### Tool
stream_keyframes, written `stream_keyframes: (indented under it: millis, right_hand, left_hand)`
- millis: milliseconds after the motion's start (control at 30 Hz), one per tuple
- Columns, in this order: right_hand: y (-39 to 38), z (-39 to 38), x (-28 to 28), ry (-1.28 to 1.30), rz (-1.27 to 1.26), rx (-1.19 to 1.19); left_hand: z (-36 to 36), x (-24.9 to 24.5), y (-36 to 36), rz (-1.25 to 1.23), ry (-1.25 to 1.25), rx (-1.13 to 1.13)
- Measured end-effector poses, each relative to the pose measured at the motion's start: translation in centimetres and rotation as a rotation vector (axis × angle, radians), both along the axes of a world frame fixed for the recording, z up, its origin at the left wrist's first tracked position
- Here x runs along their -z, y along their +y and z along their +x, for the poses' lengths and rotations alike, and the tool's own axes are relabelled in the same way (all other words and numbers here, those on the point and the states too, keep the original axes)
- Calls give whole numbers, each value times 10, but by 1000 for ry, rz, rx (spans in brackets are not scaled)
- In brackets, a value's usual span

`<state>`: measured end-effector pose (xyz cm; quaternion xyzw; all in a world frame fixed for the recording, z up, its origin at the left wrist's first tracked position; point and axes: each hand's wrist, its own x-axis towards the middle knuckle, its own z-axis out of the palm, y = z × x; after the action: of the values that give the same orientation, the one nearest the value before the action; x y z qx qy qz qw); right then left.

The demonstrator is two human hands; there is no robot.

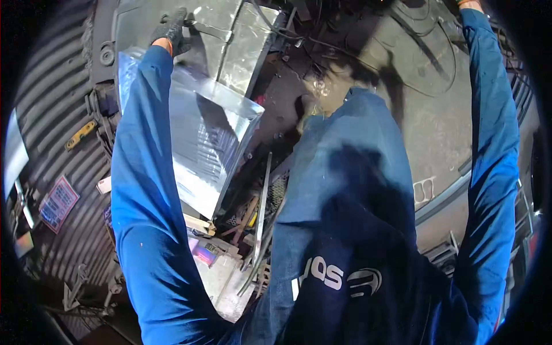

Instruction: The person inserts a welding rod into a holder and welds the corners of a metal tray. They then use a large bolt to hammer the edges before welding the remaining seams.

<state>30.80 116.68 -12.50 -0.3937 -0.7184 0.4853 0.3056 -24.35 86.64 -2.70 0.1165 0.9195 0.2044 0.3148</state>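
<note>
My left hand (174,33), in a dark glove with an orange cuff, lies against a grey metal surface (215,37) at the upper left. Its fingers are stretched out, though their detail is dark. Below it, a shiny bent metal sheet (230,109) extends under my left forearm, which hides part of it. Just the wrist and orange cuff of my right hand (471,4) show at the top right edge. Its fingers are outside the view, so what it touches is hidden.
Cables (345,53) run across the top. A long metal strip (263,210) leans among scraps beside my leg. On the left, a yellow spirit level (81,134) and a printed card (59,203) lie by a corrugated surface (52,109). A large flat plate (437,123) is at right.
</note>
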Motion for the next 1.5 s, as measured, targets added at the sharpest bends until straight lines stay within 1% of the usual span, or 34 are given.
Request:
stream_keyframes:
  millis: [100,200,233,267,300,367,400,433,467,533,567,600,633,733,767,800,833,867,900,933,967,1000,1033,1167,1233,1333,1367,1433,1467,1500]
  right_hand:
    - [-21,35,-3,-135,367,-226]
    - [-65,77,-40,-274,744,-440]
    - [-106,75,-61,-172,427,-278]
    - [-148,72,-82,-4,133,-82]
    - [-208,34,-116,336,-586,339]
    - [-286,6,-160,699,-766,527]
    - [-319,-14,-178,601,-548,452]
    - [-341,-35,-189,527,-441,425]
    - [-364,-56,-200,455,-332,405]
    - [-382,-99,-223,460,-730,462]
    - [-392,-108,-219,297,-731,375]
    - [-402,-118,-216,137,-719,280]
    - [-422,-124,-192,-208,-312,76]
    - [-451,-119,-160,-8,-47,193]
    - [-457,-115,-154,114,-120,227]
    - [-463,-111,-148,239,-189,261]
    - [-465,-107,-143,422,-408,288]
    - [-467,-103,-139,611,-628,308]
    - [-467,-99,-134,396,-335,349]
    - [-463,-95,-128,170,-41,386]
    - [-469,-107,-113,725,-421,471]
    - [-476,-119,-98,1334,-716,648]
    - [-481,-135,-91,1326,-719,648]
    - [-483,-172,-78,1268,-682,628]
    - [-489,-175,-70,857,-505,618]
    - [-475,-155,-75,1037,-526,671]
    - [-469,-149,-84,1136,-523,758]
    - [-469,-146,-101,994,-559,770]
    - [-479,-170,-88,1072,-516,727]
    - [-486,-183,-90,924,-525,761]
  left_hand:
    - [-27,29,6,-16,-61,111]
    - [-69,47,13,-13,-106,240]
    - [-68,54,14,66,-177,95]
    - [-68,61,16,150,-239,-53]
    - [-63,55,15,233,-229,28]
    - [-49,24,7,422,-203,193]
    - [-5,-12,-2,529,-193,170]
    - [39,-47,-11,635,-184,153]
    - [92,-73,-22,677,-142,172]
    - [159,-121,-57,568,-105,730]
    - [188,-128,-75,637,-129,950]
    - [229,-148,-88,536,-130,1004]
    - [243,-154,-92,553,-149,1269]
    - [284,-157,-124,568,-142,1291]
    - [254,-133,-129,693,20,1515]
    - [237,-129,-127,715,149,1584]
    - [220,-126,-122,743,279,1650]
    - [193,-120,-129,617,317,1636]
    - [166,-114,-135,487,357,1625]
    - [139,-103,-150,271,443,1652]
    - [130,-88,-169,273,200,1568]
    - [137,-78,-184,176,381,1641]
    - [143,-72,-195,69,566,1701]
    - [142,-54,-193,155,593,1689]
    - [137,-54,-195,171,573,1671]
    - [140,-54,-192,191,568,1677]
    - [141,-54,-192,197,575,1673]
    - [142,-56,-192,207,540,1683]
    - [142,-57,-190,217,528,1691]
    - [141,-56,-187,224,544,1669]
